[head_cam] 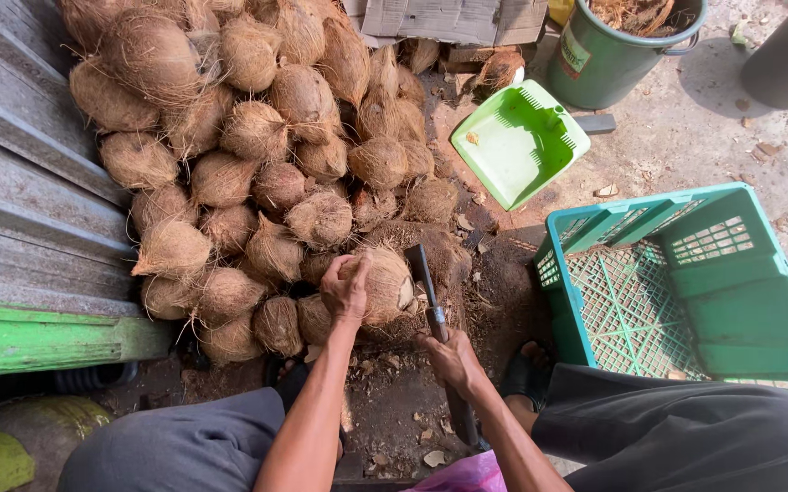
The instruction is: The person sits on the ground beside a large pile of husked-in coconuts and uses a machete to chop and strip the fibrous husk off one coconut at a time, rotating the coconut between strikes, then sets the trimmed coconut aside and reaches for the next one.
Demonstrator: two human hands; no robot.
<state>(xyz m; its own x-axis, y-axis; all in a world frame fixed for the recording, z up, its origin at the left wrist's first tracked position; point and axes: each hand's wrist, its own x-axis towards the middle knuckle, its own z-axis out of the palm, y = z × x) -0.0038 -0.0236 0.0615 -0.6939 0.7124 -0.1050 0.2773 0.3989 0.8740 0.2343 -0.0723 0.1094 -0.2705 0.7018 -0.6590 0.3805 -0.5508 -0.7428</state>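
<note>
Fingers of the left hand (pixel 345 290) curl over the top of a brown, fibrous, round coconut (pixel 385 286), pinning it where it rests. Just right of that grip, the right hand (pixel 451 358) is wrapped tight around the handle of a dark, flat-bladed steel cleaver (pixel 426 282), whose blade lies against the coconut's right flank. Beyond and to the left of the held coconut rises a heap of husked brown coconuts (pixel 230 146). Farther right of the cleaver hand stands a teal plastic lattice crate (pixel 685 282), and beyond the blade lies a light green plastic dustpan (pixel 517 141).
</note>
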